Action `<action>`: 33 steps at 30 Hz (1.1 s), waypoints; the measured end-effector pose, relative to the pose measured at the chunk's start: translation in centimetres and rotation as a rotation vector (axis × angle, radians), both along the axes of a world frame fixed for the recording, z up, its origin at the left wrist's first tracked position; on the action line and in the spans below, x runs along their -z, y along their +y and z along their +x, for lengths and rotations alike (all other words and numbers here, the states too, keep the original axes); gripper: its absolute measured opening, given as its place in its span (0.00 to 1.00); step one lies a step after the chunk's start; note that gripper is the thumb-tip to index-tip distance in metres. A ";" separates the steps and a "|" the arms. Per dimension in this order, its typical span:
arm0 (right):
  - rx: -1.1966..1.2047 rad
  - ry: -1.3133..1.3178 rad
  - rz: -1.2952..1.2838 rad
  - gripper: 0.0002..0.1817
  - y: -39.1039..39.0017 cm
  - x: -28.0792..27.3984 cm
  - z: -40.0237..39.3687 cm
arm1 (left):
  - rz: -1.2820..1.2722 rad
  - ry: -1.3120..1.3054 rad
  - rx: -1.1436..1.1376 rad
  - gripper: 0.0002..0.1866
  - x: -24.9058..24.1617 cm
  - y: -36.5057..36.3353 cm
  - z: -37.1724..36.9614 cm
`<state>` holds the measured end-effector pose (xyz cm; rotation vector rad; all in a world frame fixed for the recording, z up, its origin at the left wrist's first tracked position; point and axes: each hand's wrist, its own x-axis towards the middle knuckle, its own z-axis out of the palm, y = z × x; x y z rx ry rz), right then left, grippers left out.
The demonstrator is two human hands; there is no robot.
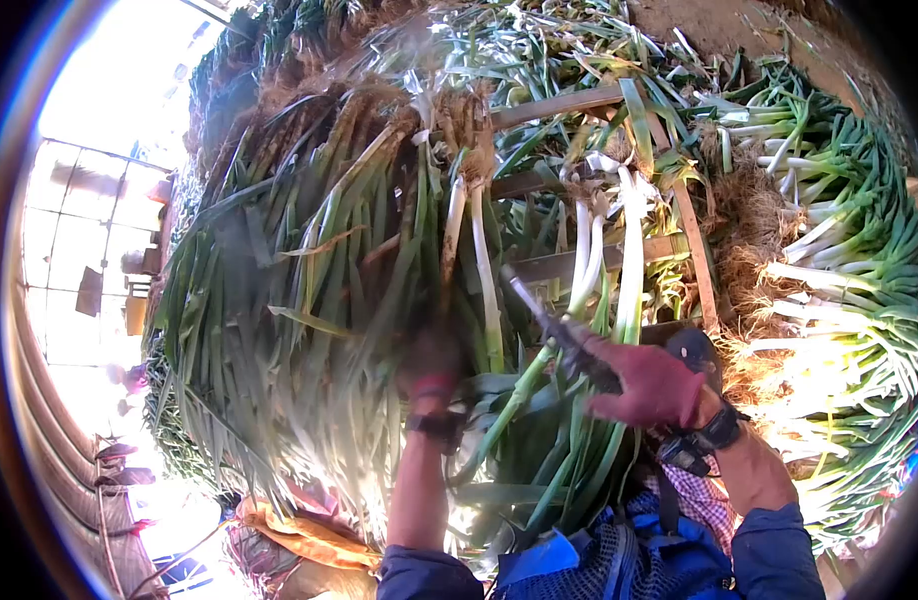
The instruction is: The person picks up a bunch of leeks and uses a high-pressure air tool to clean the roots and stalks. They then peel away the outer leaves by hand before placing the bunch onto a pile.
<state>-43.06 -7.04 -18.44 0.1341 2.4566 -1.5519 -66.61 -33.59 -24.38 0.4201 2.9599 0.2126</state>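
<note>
While the right hand [644, 385], in a dusty red glove, is closed around a narrow grey tool with a dark handle [554, 325] right of the centre of the frame, the left hand [432, 368] is a dark, reddish blur among leaves just left of the centre; whether its fingers are wide or narrow cannot be told. The tool points up and to the left, its tip near the white stems in the middle.

Just above the left hand, a soil-stained pale stalk [454, 230] slants upward, beside a cleaner white leek stem [486, 280]. Near the tool, thick white-and-green leeks with stringy roots [630, 250] lie across a frame of rough wooden slats [696, 255], their roots towards the top of the frame and their leaves running down between the hands.

Black bands [719, 428] circle both wrists, and dark blue sleeves [774, 550] enter at the bottom, either side of blue mesh clothing [609, 560]. To the left hangs a broad mass of long green leaves with brown roots [269, 270]. Further right, a curved row of leeks [849, 275] turns its roots inward. At the far left stands a bright wire grid [104, 225]; at the lower left lies a crumpled orange-brown sheet [314, 540].
</note>
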 end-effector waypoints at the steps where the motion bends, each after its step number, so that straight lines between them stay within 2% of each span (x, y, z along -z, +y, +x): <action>1: -0.049 0.115 -0.015 0.57 -0.8 -1.1 -0.7 | -0.137 -0.172 -0.149 0.26 -0.7 0.4 0.3; 2: -0.143 -0.123 -0.042 0.55 -0.7 -3.1 -1.0 | -0.092 -0.140 -0.135 0.26 0.2 -0.4 0.3; 6: -0.127 -0.157 0.063 0.54 -1.1 -2.9 -0.7 | -0.089 -0.104 -0.056 0.23 0.9 -1.6 0.0; 8: -0.073 -0.113 0.013 0.54 -0.4 -2.3 0.0 | 0.182 -0.110 -0.013 0.22 2.0 -2.2 0.0; 11: -0.032 -0.060 -0.070 0.54 0.2 -2.0 0.8 | 0.264 -0.249 0.089 0.22 -3.5 2.7 0.4; 15: 0.028 -0.085 -0.088 0.54 0.4 -3.3 0.5 | 0.309 -0.318 0.107 0.20 -3.9 7.4 -1.7; 17: 0.057 -0.166 -0.058 0.54 1.0 -3.5 -0.4 | 0.607 -0.440 -0.062 0.16 -2.5 8.6 -1.8; 18: 0.084 -0.247 -0.029 0.54 1.3 -3.4 -0.6 | 0.594 -0.503 -0.059 0.15 0.0 7.6 -2.3; 19: 0.089 -0.251 -0.029 0.54 1.3 -2.8 -0.3 | 0.593 -0.508 -0.056 0.15 0.0 7.1 -1.4; 21: 0.081 -0.067 -0.091 0.54 0.9 -1.3 0.5 | 0.908 -0.494 -0.006 0.17 0.3 5.5 0.7; 23: 0.004 -0.096 -0.116 0.54 0.5 -1.4 0.4 | 0.922 -0.438 0.002 0.18 0.7 3.5 1.4; 25: -0.091 -0.175 -0.074 0.54 0.4 -2.3 -0.3 | 0.874 -0.446 -0.211 0.16 -0.3 2.5 2.0; 28: -0.185 -0.274 0.052 0.57 1.2 -3.0 -1.9 | 0.910 -0.461 -0.317 0.16 -2.0 1.6 1.1; 29: -0.186 -0.276 0.054 0.57 1.1 -3.1 -2.0 | 0.912 -0.462 -0.317 0.16 -1.7 1.3 0.5; 31: -0.262 -0.235 -0.088 0.56 0.6 -3.4 -2.3 | 0.921 -0.182 -0.216 0.15 -0.1 0.1 -0.9; 32: -0.262 -0.233 -0.086 0.56 0.5 -4.3 -3.0 | 0.835 -0.116 -0.176 0.18 0.4 -0.6 -1.6; 33: -0.254 -0.411 -0.019 0.56 0.7 -6.2 -4.4 | 0.837 -0.115 -0.175 0.18 -0.3 -0.3 -1.5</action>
